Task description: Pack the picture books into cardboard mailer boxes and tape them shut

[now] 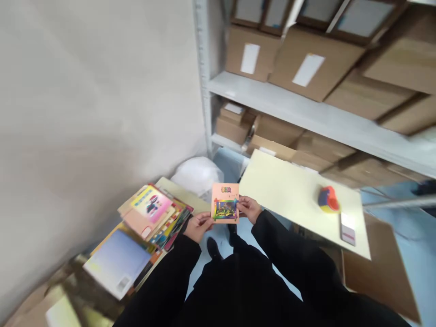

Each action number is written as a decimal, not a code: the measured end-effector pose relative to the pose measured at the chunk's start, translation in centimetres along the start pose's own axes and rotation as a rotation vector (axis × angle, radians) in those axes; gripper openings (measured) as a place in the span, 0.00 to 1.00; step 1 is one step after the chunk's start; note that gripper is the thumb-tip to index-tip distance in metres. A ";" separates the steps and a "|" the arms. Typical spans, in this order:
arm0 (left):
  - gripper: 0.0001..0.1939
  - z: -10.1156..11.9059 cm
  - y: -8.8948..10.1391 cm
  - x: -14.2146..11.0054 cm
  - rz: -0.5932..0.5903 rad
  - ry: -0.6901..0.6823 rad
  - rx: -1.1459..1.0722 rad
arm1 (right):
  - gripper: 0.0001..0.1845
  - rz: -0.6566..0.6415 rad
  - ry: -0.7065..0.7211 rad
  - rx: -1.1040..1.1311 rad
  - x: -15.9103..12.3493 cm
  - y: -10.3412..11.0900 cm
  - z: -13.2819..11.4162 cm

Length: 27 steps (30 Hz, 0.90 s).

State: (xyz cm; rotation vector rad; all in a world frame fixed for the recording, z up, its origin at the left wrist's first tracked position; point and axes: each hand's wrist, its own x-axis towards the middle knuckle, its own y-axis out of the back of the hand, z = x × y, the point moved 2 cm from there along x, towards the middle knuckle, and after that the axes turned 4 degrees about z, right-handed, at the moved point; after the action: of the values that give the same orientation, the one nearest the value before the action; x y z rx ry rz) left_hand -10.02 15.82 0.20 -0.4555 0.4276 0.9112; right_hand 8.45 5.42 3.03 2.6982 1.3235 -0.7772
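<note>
A small square peach-coloured booklet (225, 190) with a rainbow-framed picture on its front is held up before my body. My left hand (198, 226) pinches its lower left corner. On the other side, my right hand (250, 208) grips the right edge between thumb and fingers. Left of my left hand lies a pile of books, topped by a yellow-and-pink book (152, 206) with a cartoon figure. A pale blue book (117, 262) with a barcode rests at the near end of that pile.
A cream tabletop (289, 186) on the right bears a red, blue and yellow cup-like object (329, 200) and a small white-and-grey box (348, 229). Behind it, shelving (252, 93) holds several cardboard boxes (316, 63). A white plastic bag (197, 175) sits by the wall.
</note>
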 end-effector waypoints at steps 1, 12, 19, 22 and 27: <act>0.22 -0.3 -2.1 0.6 -0.058 0.000 0.054 | 0.20 0.075 0.005 0.026 -0.9 2.3 0.5; 0.19 -4.4 -21.7 5.3 -0.436 -0.050 0.458 | 0.27 0.532 0.004 0.245 -4.0 22.5 5.8; 0.15 -8.5 -30.7 10.4 -0.274 -0.018 0.585 | 0.23 0.456 -0.127 0.300 0.4 31.9 6.7; 0.14 -9.5 -32.9 12.2 -0.141 0.000 0.558 | 0.23 0.401 -0.217 0.306 2.8 34.6 5.9; 0.14 -10.2 -35.3 14.5 -0.043 0.102 0.503 | 0.21 0.396 -0.286 0.259 7.1 37.8 5.6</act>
State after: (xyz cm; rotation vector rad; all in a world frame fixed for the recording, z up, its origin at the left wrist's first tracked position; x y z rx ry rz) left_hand 25.37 0.85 -9.13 -0.0495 0.7145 0.7076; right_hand 38.09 -14.80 -11.96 2.7565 0.6394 -1.2886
